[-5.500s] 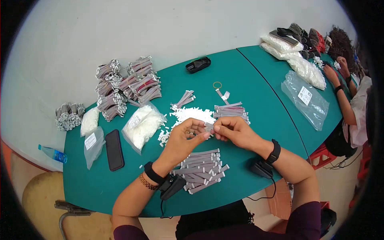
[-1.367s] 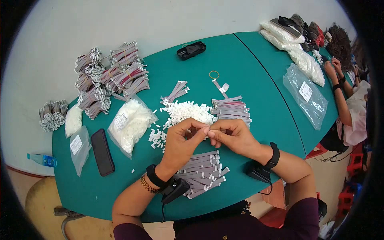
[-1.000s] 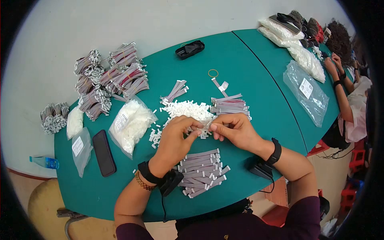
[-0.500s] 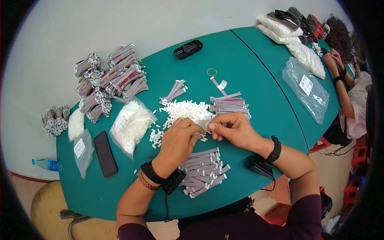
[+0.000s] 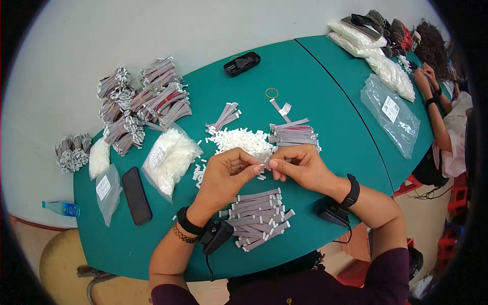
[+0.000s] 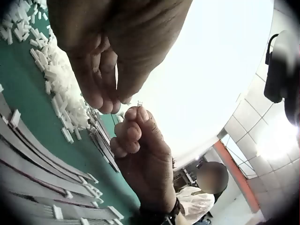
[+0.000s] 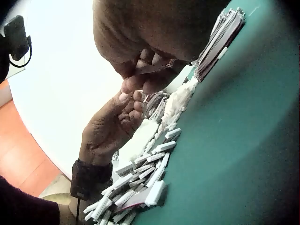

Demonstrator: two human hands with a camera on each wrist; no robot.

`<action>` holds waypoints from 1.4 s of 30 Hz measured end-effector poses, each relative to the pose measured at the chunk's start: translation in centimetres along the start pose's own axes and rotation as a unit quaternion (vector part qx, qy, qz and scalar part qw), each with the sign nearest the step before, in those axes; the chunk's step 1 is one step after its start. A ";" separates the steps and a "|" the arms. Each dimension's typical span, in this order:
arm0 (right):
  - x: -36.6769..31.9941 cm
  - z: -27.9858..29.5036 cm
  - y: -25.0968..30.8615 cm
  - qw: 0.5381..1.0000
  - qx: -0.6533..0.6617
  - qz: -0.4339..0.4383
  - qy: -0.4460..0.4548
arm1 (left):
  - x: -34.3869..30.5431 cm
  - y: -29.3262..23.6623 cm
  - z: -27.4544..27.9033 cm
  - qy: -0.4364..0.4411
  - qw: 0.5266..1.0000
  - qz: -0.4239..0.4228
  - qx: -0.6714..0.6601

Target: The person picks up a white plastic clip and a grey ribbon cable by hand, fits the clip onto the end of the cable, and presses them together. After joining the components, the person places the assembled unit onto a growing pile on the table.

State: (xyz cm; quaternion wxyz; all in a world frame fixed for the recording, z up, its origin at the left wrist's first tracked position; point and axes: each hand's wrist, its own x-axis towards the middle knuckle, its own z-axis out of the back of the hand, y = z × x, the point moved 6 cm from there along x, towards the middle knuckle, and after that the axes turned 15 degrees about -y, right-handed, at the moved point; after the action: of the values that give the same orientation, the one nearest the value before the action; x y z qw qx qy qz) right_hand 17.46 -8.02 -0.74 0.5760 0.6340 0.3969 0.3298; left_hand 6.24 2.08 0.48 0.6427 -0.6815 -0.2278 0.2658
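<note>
Thumb and forefinger of the left hand (image 5: 223, 178) pinch a small white piece (image 5: 262, 166) in the head view. Facing it, the right hand (image 5: 305, 169) grips a short grey ribbon cable; in the right wrist view the cable (image 7: 152, 69) lies across its curled fingers. The left wrist view shows a tiny connector end (image 6: 140, 103) at the right hand's (image 6: 145, 159) fingertips. Both hands' fingertips almost meet. Behind them spreads a heap of white pieces (image 5: 239, 141). Below them, grey cables with white ends (image 5: 259, 218) are piled.
Bundled cables (image 5: 162, 96), a bag of white pieces (image 5: 169, 160) and a phone (image 5: 136, 195) are on the left. More cables (image 5: 295, 135) lie behind the right hand, near a rubber band (image 5: 272, 93). Another person's arms (image 5: 437, 119) are at the far right.
The left hand has turned from over the near edge of the white heap, showing its thumb and a white piece at its tips. The right hand has stayed nearly in place, gripping the cable.
</note>
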 end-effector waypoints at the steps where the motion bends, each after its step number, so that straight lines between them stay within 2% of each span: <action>1: -0.1 -0.1 0.2 1.000 0.004 0.007 0.000 | -0.1 0.1 0.0 0.004 1.000 0.004 0.002; 6: -0.4 0.0 0.8 0.999 0.011 0.042 -0.009 | -0.6 0.4 -0.3 0.025 0.999 0.015 0.034; 15: -0.4 -0.1 1.0 0.998 0.040 0.039 0.002 | -0.8 0.4 -0.7 0.019 0.993 0.083 -0.079; 24: -0.4 0.0 0.7 0.999 0.029 0.023 0.016 | -0.7 0.1 -0.5 0.016 0.993 0.080 -0.089; 30: -0.6 -0.6 0.6 0.999 0.009 0.010 0.045 | -0.4 -0.1 0.3 0.021 0.996 0.040 -0.070; 42: -0.7 -0.9 0.5 0.998 -0.016 0.012 0.056 | -0.5 0.5 -0.1 0.032 0.995 0.052 -0.083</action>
State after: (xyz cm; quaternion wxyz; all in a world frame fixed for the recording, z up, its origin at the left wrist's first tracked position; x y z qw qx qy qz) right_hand 16.43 -8.25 -0.11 0.5591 0.6097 0.4157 0.3782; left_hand 5.93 1.65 0.01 0.5766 -0.7514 -0.1923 0.2569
